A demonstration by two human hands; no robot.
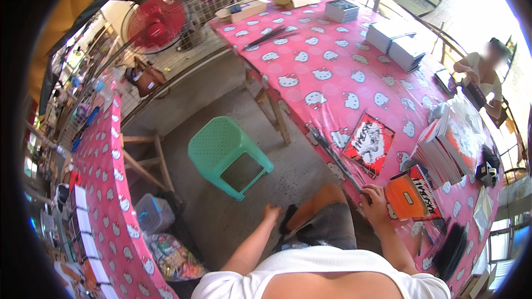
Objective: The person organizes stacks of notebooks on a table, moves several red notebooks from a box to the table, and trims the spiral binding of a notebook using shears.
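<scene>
My right hand [374, 201] rests at the near edge of the table, its fingers a little bent and apart. Its fingertips lie at the lower end of a bunch of thin black strips [336, 156] along that edge; I cannot make out whether they touch. Just right of the hand is an orange rectangular piece [403, 196], on top of a spiral-bound notebook [425, 192] with a red and black cover. Farther up lies a red, white and black printed cover [369, 143]. My left hand [271, 212] hangs beside my knee, loosely curled, with nothing visible in it.
A green plastic stool [228, 155] stands on the floor ahead. Stacked notebooks [443, 147] and black binding coils [451, 249] occupy the pink patterned table [327, 72]. Another person [481, 77] sits across it. At left stand a second pink table [108, 188] and a clear bin [155, 214].
</scene>
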